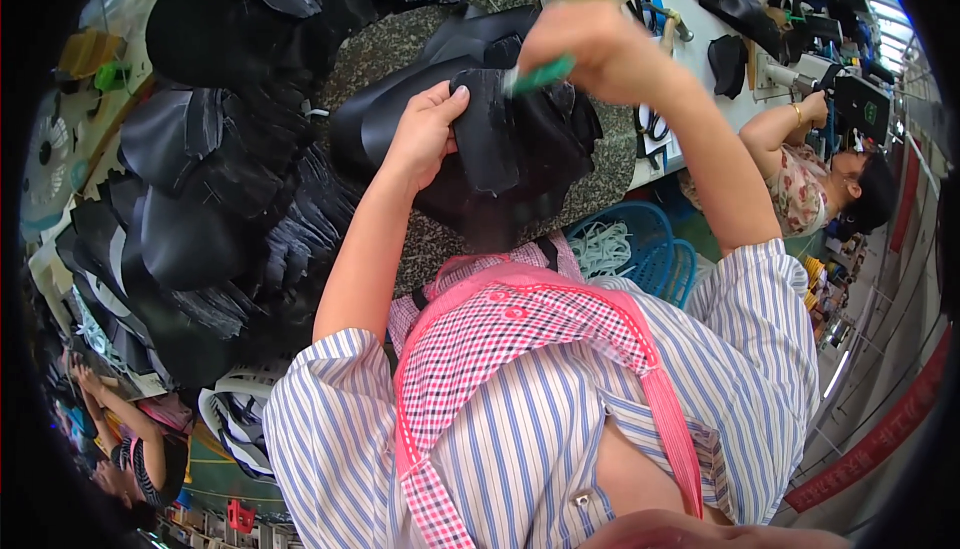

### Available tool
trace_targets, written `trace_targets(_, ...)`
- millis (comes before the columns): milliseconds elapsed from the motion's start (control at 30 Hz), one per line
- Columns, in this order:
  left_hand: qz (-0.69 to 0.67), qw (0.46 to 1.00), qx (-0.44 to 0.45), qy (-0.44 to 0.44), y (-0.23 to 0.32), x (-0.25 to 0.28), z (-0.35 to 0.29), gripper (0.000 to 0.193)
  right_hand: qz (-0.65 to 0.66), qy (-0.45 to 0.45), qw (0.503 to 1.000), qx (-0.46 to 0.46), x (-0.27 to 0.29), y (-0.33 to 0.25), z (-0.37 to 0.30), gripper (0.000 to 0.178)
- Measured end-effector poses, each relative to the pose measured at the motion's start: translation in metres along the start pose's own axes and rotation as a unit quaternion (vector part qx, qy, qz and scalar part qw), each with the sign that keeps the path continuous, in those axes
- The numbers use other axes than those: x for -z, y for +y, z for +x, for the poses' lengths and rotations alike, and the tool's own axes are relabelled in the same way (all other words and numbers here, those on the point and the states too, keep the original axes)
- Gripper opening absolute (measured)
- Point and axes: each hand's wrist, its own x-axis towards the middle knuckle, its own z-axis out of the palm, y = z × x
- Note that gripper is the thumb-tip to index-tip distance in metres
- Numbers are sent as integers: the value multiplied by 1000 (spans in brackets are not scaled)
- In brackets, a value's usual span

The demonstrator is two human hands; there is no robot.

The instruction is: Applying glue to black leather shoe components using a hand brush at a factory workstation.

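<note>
Speckled stone worktop (pixel 372 61) carries a black pile (pixel 385 119). From my position, even strokes with the black panel (pixel 488 144) kept flat should serve best. Left hand (pixel 425 134): thumb and fingers pinching the panel's edge, atop the pile. Right hand (pixel 600 54): blurred, fingers wrapped around a green tool (pixel 545 74); contact with panel unclear.

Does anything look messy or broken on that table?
Nothing clearly looks spilled or broken. But the black piece in the left hand looks smudged whitish along one edge, unlike its plain black middle.
</note>
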Motion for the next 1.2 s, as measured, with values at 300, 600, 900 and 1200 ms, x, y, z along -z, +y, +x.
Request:
trace_targets(300,31,999,-9,6,13,2,3,18,218,79,962,-146,2,14,-25,11)
trace_targets(600,162,971,-164,62,95,21,-66,16,-44,307,917,-250,8,49,-85,9)
trace_targets(900,302,729,-499,359,231,27,-169,27,247,433,815,-297,-22,40,-110,12)
trace_targets(1200,571,551,-356,493,163,139,7,34,244,409,837,-270,-29,21,-99,10)
